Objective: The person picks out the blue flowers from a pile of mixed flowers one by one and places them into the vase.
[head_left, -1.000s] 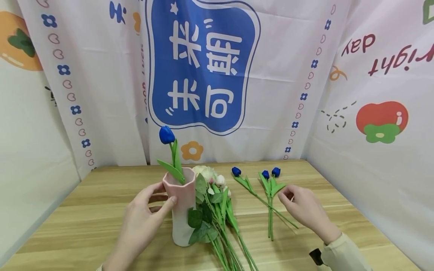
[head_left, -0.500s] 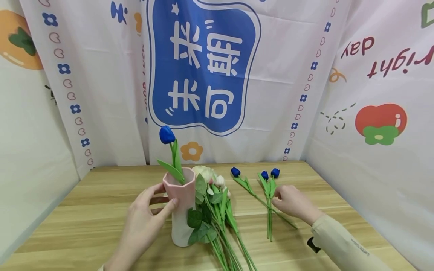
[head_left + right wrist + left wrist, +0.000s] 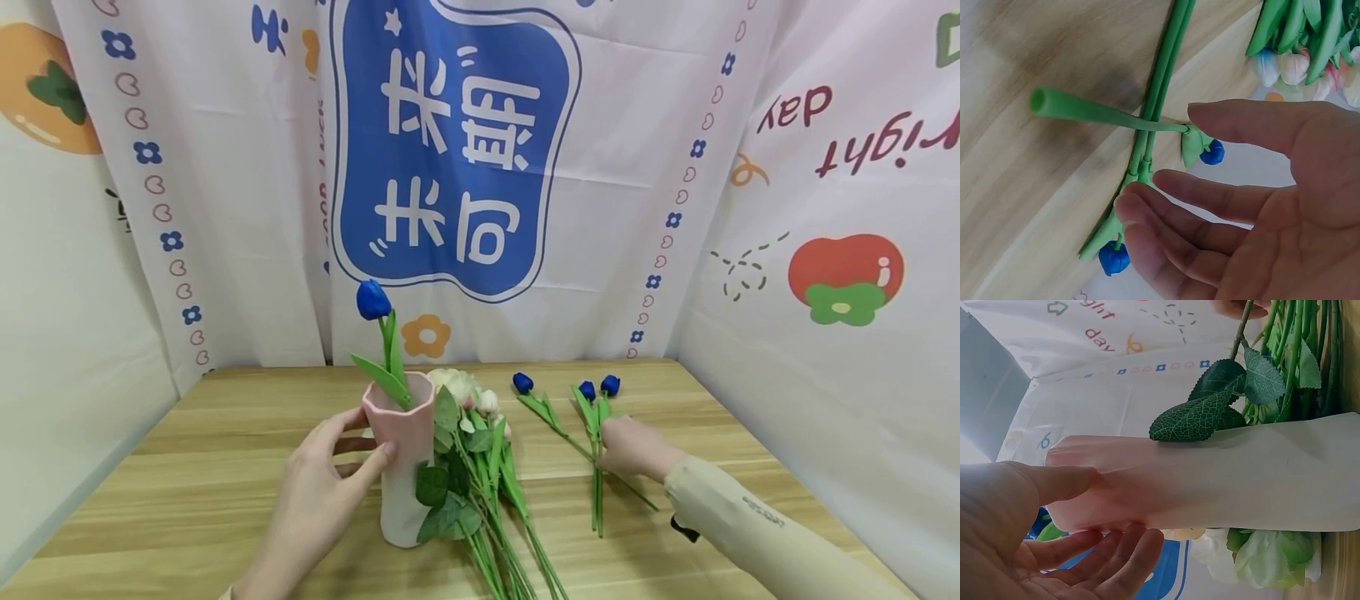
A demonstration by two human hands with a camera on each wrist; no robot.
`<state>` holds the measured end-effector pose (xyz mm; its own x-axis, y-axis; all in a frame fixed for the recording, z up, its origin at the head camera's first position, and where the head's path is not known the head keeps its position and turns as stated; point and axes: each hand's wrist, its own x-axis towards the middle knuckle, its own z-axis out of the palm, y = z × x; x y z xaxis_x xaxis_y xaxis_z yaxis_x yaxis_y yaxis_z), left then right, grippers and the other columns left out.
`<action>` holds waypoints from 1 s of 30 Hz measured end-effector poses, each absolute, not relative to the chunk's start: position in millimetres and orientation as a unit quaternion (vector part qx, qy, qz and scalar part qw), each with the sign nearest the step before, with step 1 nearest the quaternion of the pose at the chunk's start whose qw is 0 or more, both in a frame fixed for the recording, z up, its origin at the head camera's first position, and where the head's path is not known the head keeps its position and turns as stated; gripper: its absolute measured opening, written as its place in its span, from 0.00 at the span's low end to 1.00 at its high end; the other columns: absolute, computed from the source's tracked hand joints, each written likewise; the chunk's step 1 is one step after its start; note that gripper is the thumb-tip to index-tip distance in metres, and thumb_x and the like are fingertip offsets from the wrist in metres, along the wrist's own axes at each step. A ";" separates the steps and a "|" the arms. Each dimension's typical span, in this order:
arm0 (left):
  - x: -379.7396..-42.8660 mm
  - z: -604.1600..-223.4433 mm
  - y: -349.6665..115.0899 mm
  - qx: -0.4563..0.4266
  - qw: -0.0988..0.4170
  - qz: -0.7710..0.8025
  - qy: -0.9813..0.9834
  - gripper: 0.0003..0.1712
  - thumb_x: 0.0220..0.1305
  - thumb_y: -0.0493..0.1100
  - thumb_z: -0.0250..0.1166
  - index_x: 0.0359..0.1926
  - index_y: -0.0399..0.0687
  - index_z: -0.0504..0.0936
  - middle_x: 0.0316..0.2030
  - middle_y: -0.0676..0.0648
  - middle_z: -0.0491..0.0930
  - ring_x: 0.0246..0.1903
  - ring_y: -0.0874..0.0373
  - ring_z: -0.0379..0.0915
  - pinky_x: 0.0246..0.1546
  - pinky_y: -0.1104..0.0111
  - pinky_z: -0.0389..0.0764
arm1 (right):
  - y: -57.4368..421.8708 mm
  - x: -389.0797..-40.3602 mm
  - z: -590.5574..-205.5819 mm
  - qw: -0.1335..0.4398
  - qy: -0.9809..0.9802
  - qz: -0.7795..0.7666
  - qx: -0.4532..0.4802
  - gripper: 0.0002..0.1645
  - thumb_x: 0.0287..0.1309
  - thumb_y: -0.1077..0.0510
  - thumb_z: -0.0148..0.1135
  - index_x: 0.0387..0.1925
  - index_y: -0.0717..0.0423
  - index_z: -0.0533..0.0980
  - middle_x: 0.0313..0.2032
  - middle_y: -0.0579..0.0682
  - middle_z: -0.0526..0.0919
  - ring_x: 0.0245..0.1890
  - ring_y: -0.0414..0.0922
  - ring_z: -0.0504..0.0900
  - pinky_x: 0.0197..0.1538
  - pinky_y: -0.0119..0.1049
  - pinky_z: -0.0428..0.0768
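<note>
My left hand (image 3: 318, 479) grips the upper part of a tall vase (image 3: 405, 467), pink at the rim and white below, with thumb and fingers on opposite sides. One blue tulip (image 3: 372, 300) stands inside it, leaning left. My right hand (image 3: 636, 446) is over the stems of three blue tulips lying on the table at the right. Two of these have their stems side by side; a single tulip (image 3: 522, 383) crosses them at a slant. In the right wrist view, the thumb stays apart from the loosely bent fingers (image 3: 1197, 206), whose tips are right at the green stems (image 3: 1163, 81).
Right of the vase lies a bunch of white and pale pink flowers (image 3: 453, 385) with long stems, its dark leaves (image 3: 450, 492) overlapping the vase's side. Printed cloth (image 3: 615, 167) walls the wooden table (image 3: 247, 417) at the back and both sides.
My right hand has moved left and inward, from beside the tulip leaves to over the stems. The left hand keeps its grip on the vase, nearly still.
</note>
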<state>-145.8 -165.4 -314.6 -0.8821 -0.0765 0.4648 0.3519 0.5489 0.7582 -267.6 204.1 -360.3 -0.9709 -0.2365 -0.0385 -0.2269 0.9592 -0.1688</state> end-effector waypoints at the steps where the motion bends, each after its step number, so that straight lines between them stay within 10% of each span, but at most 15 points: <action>1: -145.9 -314.7 -165.4 -0.080 0.229 -0.467 -0.850 0.30 0.53 0.50 0.66 0.55 0.45 0.70 0.48 0.47 0.71 0.41 0.54 0.74 0.34 0.72 0.81 | 204.3 -268.3 -361.2 0.031 0.990 -0.078 -0.117 0.12 0.38 0.62 0.62 0.12 0.52 0.67 0.11 0.44 0.64 0.10 0.37 0.60 0.10 0.25 0.56; 30: -151.4 -323.1 -158.4 -0.078 0.190 -0.505 -0.838 0.35 0.50 0.49 0.68 0.58 0.46 0.66 0.52 0.47 0.70 0.46 0.53 0.71 0.38 0.71 0.79 | 203.2 -269.6 -375.4 -0.003 0.987 -0.017 -0.157 0.11 0.36 0.69 0.55 0.13 0.52 0.66 0.14 0.47 0.66 0.14 0.42 0.65 0.12 0.33 0.63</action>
